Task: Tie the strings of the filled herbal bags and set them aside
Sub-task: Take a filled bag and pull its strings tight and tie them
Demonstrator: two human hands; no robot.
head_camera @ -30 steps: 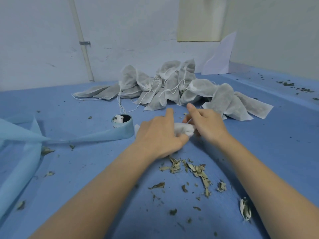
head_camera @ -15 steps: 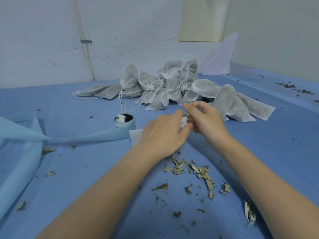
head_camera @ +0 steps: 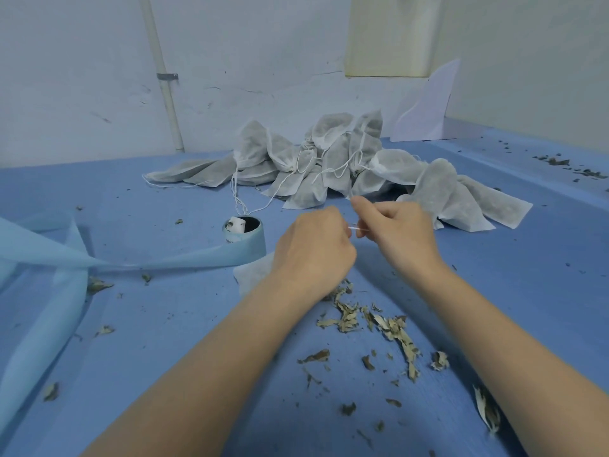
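Note:
My left hand (head_camera: 314, 247) is curled over a white herbal bag (head_camera: 253, 275), of which only a corner shows under the wrist. A thin white string (head_camera: 357, 228) runs taut from that hand to my right hand (head_camera: 393, 230), whose fingers pinch it just right of the left knuckles. Behind both hands lies a pile of filled grey-white herbal bags (head_camera: 329, 163) with loose drawstrings, spread across the blue table (head_camera: 527, 275).
A roll of light blue fabric tape (head_camera: 245, 237) stands left of my hands, its strip trailing off to the left edge. Dried herb leaves (head_camera: 379, 324) are scattered between my forearms. The wall and a white pipe (head_camera: 164, 74) close off the back.
My right hand has lifted from the bag's mouth and drawn the string out to the right. My left hand has closed further over the bag, hiding its white top.

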